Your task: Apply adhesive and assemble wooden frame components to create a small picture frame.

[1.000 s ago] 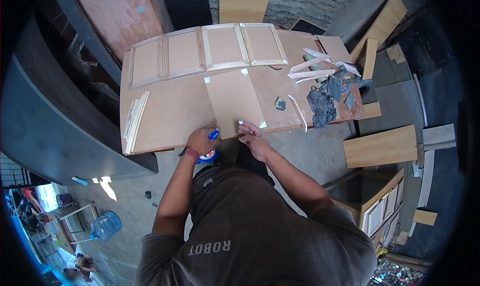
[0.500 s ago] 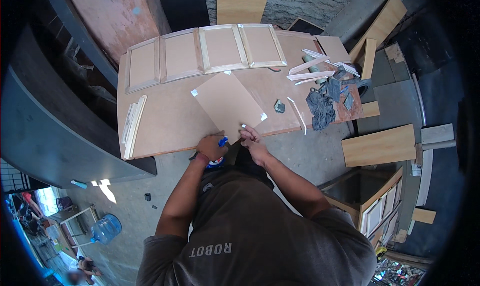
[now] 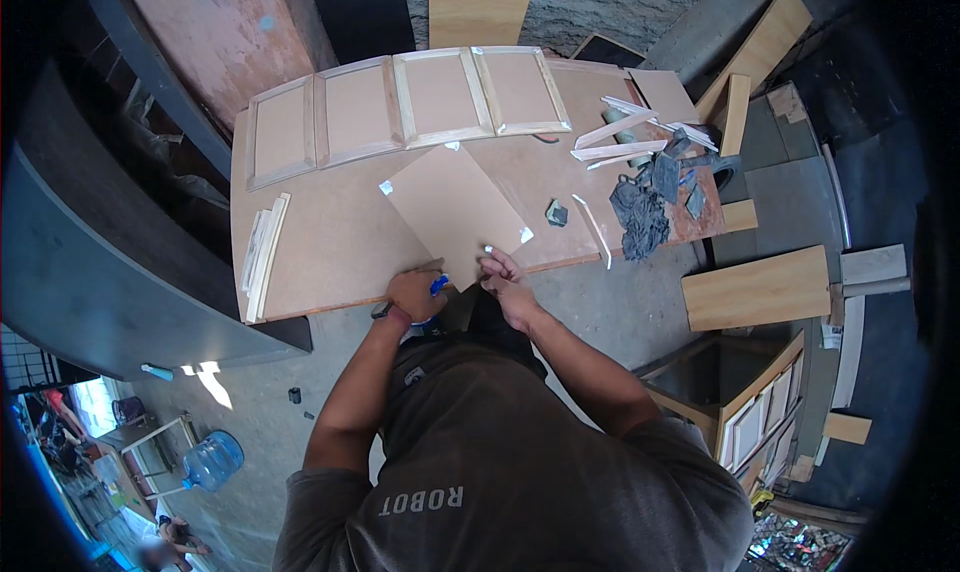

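Ideally, we steady the board (image 3: 455,207), askew on the table (image 3: 330,232), and keep our whitened fingertip (image 3: 489,251) off its clean face.
Left of the board's near corner, our left hand (image 3: 410,294) curls round a blue-topped bottle (image 3: 439,286), mostly hidden; right of that corner, our right hand (image 3: 512,292) is half curled, its grip, if any, unclear to us.

At the centre, the flat brown rectangular panel (image 3: 455,204) looked smooth and matt, as did the broad brown desk (image 3: 335,227) beneath it. Pale slim rectangular frames (image 3: 403,97) at upper middle showed bare wood. Right of centre, dark grey cloth (image 3: 641,222) looked dull and crumpled; lower left, a translucent blue plastic jug (image 3: 213,460) looked glossy.
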`<state>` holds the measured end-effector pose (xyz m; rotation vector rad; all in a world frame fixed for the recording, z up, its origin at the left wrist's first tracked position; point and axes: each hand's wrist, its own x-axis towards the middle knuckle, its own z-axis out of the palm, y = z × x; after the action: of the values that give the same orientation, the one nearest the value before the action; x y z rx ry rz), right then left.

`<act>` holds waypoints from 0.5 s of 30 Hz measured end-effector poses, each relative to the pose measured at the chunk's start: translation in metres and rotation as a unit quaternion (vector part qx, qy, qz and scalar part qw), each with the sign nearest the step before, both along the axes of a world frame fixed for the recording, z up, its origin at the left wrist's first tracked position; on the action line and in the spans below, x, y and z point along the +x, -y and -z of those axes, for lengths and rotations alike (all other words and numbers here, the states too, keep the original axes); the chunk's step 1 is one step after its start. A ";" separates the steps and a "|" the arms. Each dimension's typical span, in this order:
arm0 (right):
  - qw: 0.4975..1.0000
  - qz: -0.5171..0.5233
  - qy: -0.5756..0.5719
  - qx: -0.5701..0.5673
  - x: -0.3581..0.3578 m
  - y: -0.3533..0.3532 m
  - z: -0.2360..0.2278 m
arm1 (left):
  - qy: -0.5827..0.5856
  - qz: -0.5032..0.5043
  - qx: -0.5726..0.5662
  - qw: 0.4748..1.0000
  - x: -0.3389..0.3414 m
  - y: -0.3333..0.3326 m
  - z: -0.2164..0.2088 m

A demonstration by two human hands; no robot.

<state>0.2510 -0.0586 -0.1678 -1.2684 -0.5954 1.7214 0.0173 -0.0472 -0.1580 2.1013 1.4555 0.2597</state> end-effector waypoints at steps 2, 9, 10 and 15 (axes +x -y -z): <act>1.000 -0.004 0.003 0.003 -0.001 -0.001 -0.005 | -0.001 0.006 0.023 1.000 -0.005 -0.002 0.001; 1.000 -0.003 0.024 -0.007 0.000 -0.001 -0.008 | -0.039 -0.026 -0.034 0.998 -0.010 -0.005 -0.017; 1.000 -0.003 0.024 -0.007 0.000 -0.001 -0.008 | -0.047 -0.027 -0.057 0.997 -0.010 -0.004 -0.018; 0.999 -0.012 0.032 0.000 -0.001 -0.001 -0.003 | -0.042 -0.029 -0.050 0.997 -0.010 0.002 -0.013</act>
<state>0.2503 -0.0572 -0.1646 -1.3246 -0.6493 1.7053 0.0071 -0.0493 -0.1450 2.0147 1.5470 0.1198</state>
